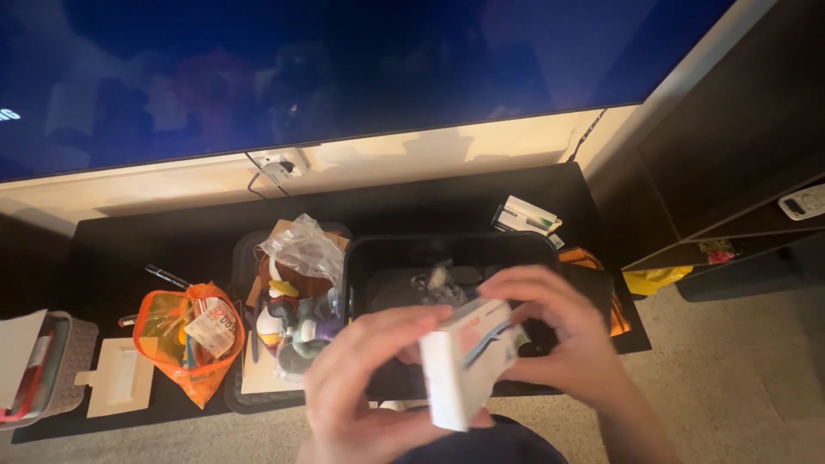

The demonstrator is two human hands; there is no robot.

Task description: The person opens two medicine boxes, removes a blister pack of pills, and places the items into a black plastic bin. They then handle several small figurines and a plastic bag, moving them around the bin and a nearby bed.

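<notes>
Both hands hold one small white box (464, 361) with blue and red print, tilted, just above the near rim of a black bin (365, 258). My left hand (361, 387) grips its left end from below. My right hand (559, 331) covers its right end with the fingers curled over the top. Inside the bin lie a few small items, partly hidden by the hands.
Left of the bin, a second dark tray (245, 258) holds bottles and a clear plastic bag (301, 245). An orange pouch (189, 339), a black marker (168, 277), a cardboard insert (120, 378) and a grey basket (51, 361) lie further left. A large dark screen (344, 69) stands behind.
</notes>
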